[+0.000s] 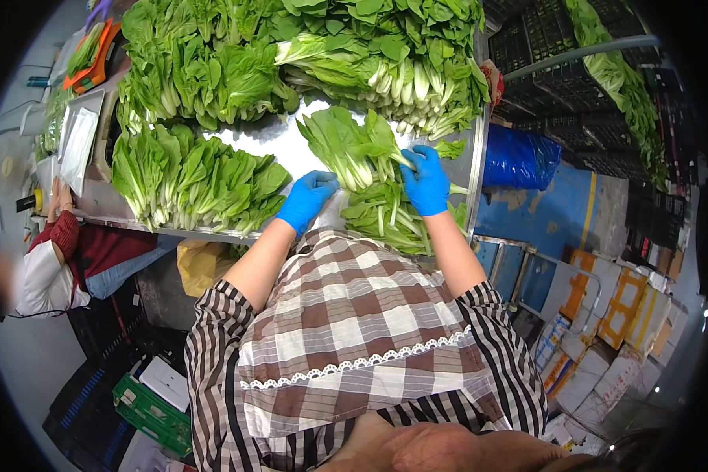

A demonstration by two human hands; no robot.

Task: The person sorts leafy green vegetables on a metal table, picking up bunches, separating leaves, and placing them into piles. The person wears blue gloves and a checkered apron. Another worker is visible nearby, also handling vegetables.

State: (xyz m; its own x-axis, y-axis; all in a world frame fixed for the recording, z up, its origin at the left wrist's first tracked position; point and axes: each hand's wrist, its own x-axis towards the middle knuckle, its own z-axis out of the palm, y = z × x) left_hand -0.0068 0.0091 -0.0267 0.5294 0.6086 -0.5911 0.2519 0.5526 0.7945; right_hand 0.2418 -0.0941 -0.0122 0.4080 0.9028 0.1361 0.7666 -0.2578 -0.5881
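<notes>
A small bunch of leafy greens with pale stems [345,150] lies on the metal table [298,141] in front of me. My right hand [426,180], in a blue glove, pinches the pale stem end of a single leafy green plant [383,141], whose leaves rest across the bunch. My left hand [310,197], also gloved in blue, is at the left of the bunch's stem ends with its fingers curled. Whether its fingertips grip a stem is hidden. Loose leaves and stems [386,215] are spread between my hands, close to my checked apron [354,307].
Large piles of greens [200,76] cover the table's far side, with a row of bunches [194,177] at left. A co-worker's hands [62,197] are by the table's left end. Black crates [566,94] and a blue plastic-wrapped bundle [519,156] stand at right.
</notes>
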